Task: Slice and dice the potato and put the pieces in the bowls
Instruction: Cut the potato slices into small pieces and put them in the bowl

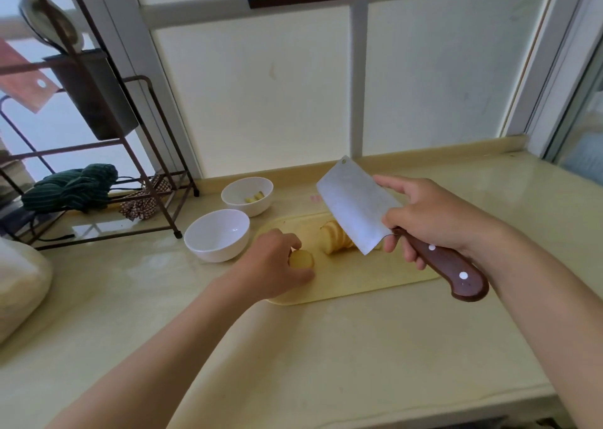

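On the yellow cutting board lies a row of potato slices, partly hidden behind the cleaver blade. My left hand pinches a few round potato slices at the board's left end. My right hand grips the cleaver by its brown wooden handle, the blade lifted above the board and tilted up to the left. Two white bowls stand left of the board: the near bowl looks empty, and the far bowl holds some small potato pieces.
A dark metal rack stands at the back left with a green cloth on its lower shelf. A white bag lies at the left edge. The counter ends at a window wall behind and drops off at the lower right.
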A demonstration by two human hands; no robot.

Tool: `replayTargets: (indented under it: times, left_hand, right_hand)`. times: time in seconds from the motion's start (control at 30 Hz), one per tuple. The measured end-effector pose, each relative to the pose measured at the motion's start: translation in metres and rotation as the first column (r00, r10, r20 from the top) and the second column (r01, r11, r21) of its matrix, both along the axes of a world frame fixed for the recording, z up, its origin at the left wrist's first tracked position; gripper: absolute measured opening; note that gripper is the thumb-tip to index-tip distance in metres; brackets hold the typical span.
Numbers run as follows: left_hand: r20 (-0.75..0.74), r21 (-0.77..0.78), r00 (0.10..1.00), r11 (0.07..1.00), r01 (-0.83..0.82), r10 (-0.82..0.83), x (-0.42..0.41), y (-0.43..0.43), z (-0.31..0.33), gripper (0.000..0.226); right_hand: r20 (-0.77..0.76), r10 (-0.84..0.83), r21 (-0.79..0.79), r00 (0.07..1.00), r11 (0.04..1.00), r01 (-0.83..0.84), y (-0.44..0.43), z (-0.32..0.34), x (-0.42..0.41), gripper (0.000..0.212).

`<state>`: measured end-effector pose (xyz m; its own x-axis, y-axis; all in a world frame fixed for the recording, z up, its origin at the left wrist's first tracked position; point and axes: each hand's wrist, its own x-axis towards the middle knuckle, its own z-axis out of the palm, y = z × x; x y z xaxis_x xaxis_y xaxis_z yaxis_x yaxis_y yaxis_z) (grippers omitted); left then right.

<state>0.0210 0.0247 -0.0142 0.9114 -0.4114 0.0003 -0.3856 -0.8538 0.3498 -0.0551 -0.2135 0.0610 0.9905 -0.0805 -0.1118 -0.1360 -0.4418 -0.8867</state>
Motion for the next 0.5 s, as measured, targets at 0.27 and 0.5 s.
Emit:
replayTargets:
  times: [0.27, 0.5]
  left_hand:
    - [0.112, -0.074, 0.970, 0.971, 0.226, -0.217, -0.005, 0.027, -0.006, 0.027]
    - [0.275, -0.171, 0.930, 0.940, 0.296, -0.243, -0.004, 0.023, -0.024, 0.017]
  right_hand:
    - [-0.053, 0.129, -0.259, 0.990, 0.956, -0.138, 0.043, -0.009, 0.003, 0.087]
    - [-0.102, 0.196, -0.462, 0.975, 0.859, -0.221, 0.067, -0.010, 0.006, 0.089]
